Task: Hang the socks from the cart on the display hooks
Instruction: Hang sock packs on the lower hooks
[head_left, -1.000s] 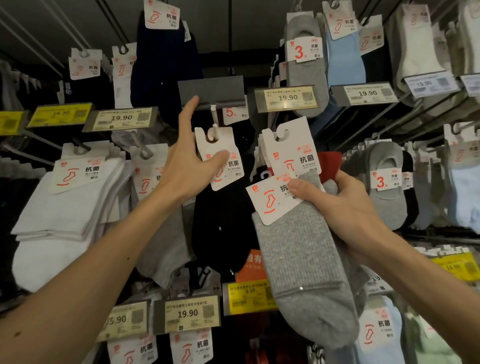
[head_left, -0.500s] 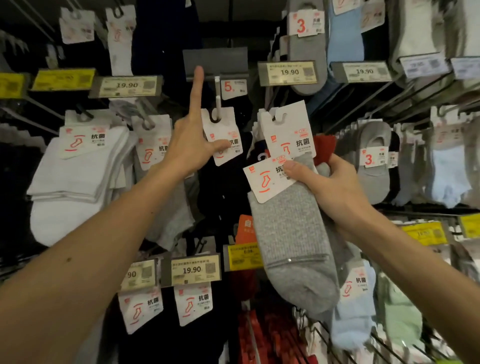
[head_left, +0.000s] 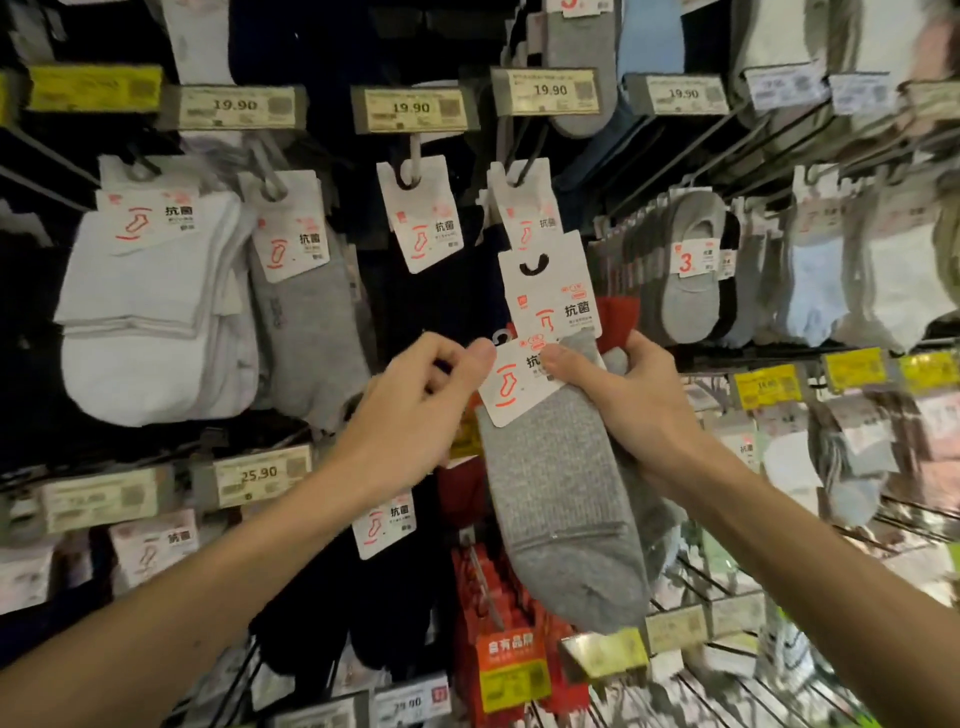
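My right hand (head_left: 631, 415) grips the grey ribbed sock bundle (head_left: 561, 499); at its 9 o'clock, my left hand (head_left: 415, 410) pinches its white cardboard tag (head_left: 506, 387).

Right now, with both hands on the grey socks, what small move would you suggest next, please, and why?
Probably pull the front grey pair free with the left hand, which pinches its card tag; the right hand grips the whole bundle, and none hangs yet.
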